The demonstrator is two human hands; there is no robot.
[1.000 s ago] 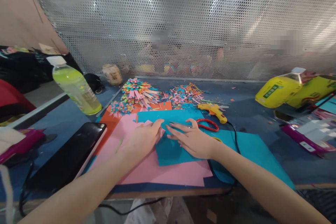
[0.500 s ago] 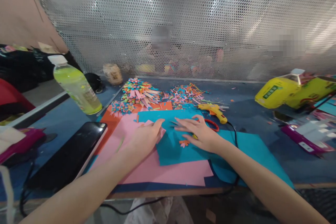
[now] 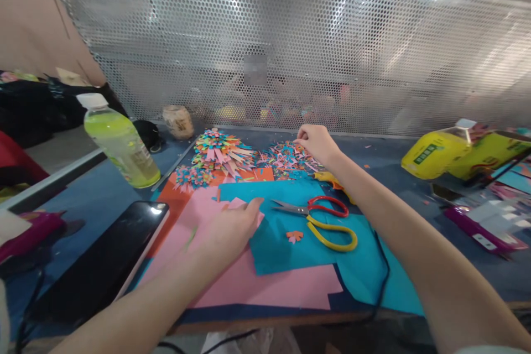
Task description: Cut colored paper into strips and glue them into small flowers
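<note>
My left hand (image 3: 232,229) is closed on a small piece of pink paper (image 3: 236,203), low over the larger pink sheet (image 3: 286,287). My right hand (image 3: 318,142) is above the far edge of the heap of cut paper strips (image 3: 286,156); its fingers are curled together, and what they may hold is hidden. Between my arms, scissors (image 3: 331,236) with one red and one yellow handle lie on a blue sheet (image 3: 269,257), blades slightly apart. A small orange and pink paper flower (image 3: 295,237) rests beside them. My right forearm partly covers a yellow glue gun (image 3: 327,178).
A cone of fringed paper strips (image 3: 219,152) stands behind the sheets. To the left are a phone-like black slab (image 3: 103,254) and a green drink bottle (image 3: 120,146). A yellow bottle (image 3: 433,152) lies at right. A perforated metal screen (image 3: 290,27) closes off the back.
My right hand has moved up and away from the scissors to the strip heap, its spread fingers now curled together. The scissors are uncovered. My left hand still holds the pink paper.
</note>
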